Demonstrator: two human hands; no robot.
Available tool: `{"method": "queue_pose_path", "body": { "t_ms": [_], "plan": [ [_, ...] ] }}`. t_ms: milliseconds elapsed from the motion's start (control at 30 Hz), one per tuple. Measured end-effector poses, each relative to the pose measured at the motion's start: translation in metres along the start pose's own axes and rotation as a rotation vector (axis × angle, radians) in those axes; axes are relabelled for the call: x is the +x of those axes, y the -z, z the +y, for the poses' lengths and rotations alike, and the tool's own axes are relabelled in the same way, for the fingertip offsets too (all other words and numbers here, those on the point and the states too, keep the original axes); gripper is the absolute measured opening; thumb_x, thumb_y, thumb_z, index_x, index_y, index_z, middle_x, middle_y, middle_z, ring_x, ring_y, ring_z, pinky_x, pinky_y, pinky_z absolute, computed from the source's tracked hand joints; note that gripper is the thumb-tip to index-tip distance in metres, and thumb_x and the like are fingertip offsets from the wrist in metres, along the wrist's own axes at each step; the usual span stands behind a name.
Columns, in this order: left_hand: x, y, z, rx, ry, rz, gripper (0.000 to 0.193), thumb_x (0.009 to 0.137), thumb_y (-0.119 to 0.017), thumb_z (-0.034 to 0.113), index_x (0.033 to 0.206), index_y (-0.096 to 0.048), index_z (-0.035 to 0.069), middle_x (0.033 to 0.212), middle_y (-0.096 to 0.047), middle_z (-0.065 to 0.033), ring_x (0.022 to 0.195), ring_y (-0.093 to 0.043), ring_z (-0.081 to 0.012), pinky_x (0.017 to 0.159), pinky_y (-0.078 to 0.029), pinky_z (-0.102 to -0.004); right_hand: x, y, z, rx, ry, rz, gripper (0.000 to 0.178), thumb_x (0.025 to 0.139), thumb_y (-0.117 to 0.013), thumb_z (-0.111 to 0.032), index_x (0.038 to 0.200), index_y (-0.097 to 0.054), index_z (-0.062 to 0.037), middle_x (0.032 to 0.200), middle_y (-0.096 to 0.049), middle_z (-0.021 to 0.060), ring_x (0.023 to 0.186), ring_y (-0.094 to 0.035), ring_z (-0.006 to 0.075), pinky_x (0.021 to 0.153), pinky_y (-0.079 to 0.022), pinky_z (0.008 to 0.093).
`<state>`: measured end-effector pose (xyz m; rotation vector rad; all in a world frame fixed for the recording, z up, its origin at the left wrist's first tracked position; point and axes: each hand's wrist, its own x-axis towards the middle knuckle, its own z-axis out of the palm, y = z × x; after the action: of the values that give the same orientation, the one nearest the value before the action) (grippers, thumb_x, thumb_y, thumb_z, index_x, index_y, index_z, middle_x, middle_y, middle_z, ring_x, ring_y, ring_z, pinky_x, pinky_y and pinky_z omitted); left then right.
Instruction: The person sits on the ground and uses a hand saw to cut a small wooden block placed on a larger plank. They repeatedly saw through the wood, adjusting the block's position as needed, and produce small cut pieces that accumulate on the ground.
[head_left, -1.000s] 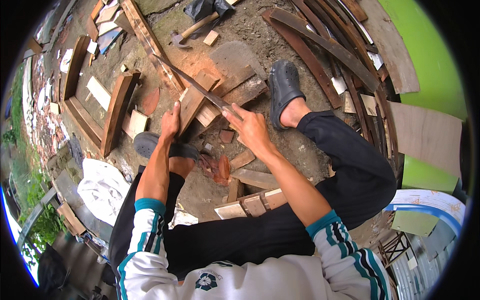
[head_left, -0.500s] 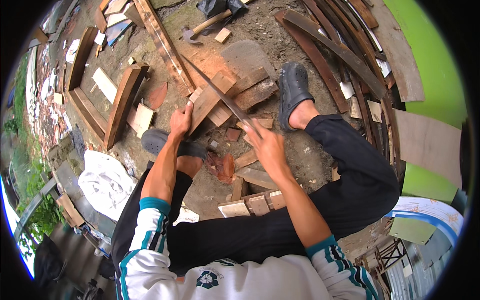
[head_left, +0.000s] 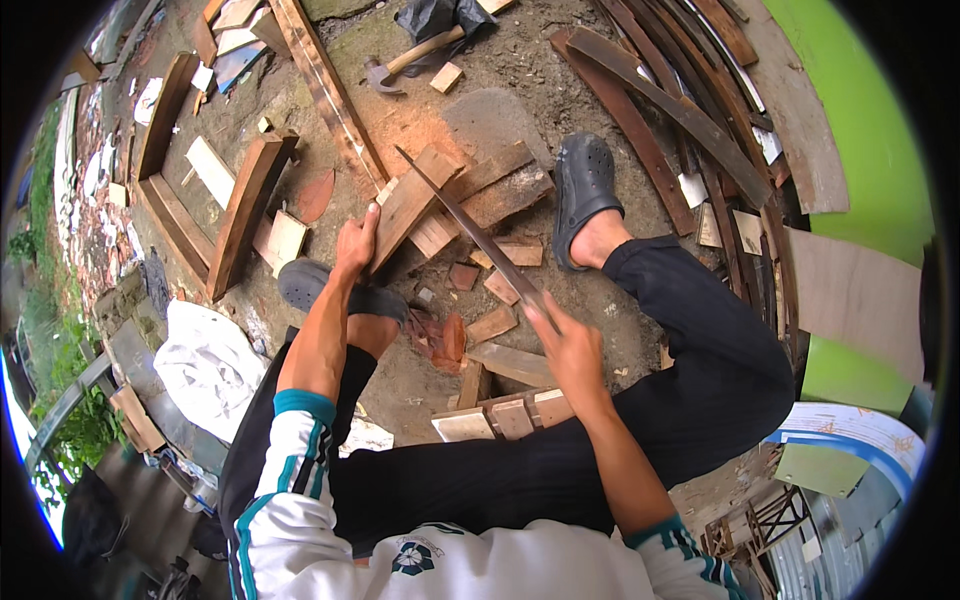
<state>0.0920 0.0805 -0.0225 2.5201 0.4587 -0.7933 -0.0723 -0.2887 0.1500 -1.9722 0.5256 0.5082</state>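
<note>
Right hand (head_left: 575, 350) closed round handsaw (head_left: 480, 237), blade across the wooden block (head_left: 406, 206). Left hand (head_left: 356, 243) gripping block's left edge, fingers partly hidden. Block looks unsevered; cut depth unreadable. Orange sawdust (head_left: 428, 127) beyond block; small wood pieces (head_left: 493, 323) on its near side.

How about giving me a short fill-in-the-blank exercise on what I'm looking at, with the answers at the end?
1. The left hand touches a brown board made of ____.
2. The right hand holds a long dark blade whose narrow tip points ____ from the person's body.
3. The crumpled cloth on the ground is ____ in colour.
4. The hammer lies with its head toward the picture's ____ side.

Missing words: wood; away; white; left.
</note>
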Motion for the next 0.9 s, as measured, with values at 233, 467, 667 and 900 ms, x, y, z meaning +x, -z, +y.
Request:
{"method": "queue_pose_path", "body": {
  "t_ms": [233,467,667,900],
  "plan": [
    [-0.001,-0.004,0.009,0.016,-0.091,0.02,0.093,0.095,-0.036,0.076,0.095,-0.072,-0.01,0.088,-0.066,-0.0384,0.097,-0.067,-0.0492,0.088,-0.048,-0.0508,0.09,-0.033,-0.025,-0.016,0.047,-0.106,0.059,0.099,-0.063,-0.046,0.13,-0.064,0.0043,0.073,-0.066,0.0315,0.071,-0.074,0.0324,0.061,-0.053,0.0413],
    [0.0,-0.002,-0.009,-0.066,-0.046,-0.049,0.098,0.095,-0.035,0.077,0.092,-0.069,-0.015,0.083,-0.065,-0.0375,0.092,-0.069,-0.0419,0.087,-0.047,-0.0493,-0.003,0.005,0.032,0.047,0.073,0.01,0.059,0.099,-0.065,-0.041,0.13,-0.062,0.0088,0.07,-0.066,0.0286,0.064,-0.071,0.0351,0.06,-0.052,0.0454],
    [0.011,0.002,0.01,-0.038,-0.051,-0.035,0.104,0.094,-0.034,0.079,0.096,-0.067,-0.019,0.09,-0.064,-0.0428,0.098,-0.068,-0.0463,0.092,-0.046,-0.0515,0.107,-0.05,-0.013,-0.047,0.256,-0.035,0.054,0.099,-0.065,-0.041,0.13,-0.064,0.0036,0.075,-0.066,0.0323,0.064,-0.07,0.0328,0.061,-0.053,0.0424],
    [0.012,0.0,-0.006,-0.097,-0.047,-0.03,0.104,0.094,-0.033,0.079,0.1,-0.068,-0.019,0.095,-0.065,-0.043,0.102,-0.067,-0.0451,0.094,-0.046,-0.0503,0.043,-0.029,-0.007,0.0,-0.02,-0.033,0.062,0.097,-0.062,-0.051,0.132,-0.064,0.0004,0.07,-0.066,0.0288,0.068,-0.069,0.044,0.066,-0.053,0.0496]
  ]
}}
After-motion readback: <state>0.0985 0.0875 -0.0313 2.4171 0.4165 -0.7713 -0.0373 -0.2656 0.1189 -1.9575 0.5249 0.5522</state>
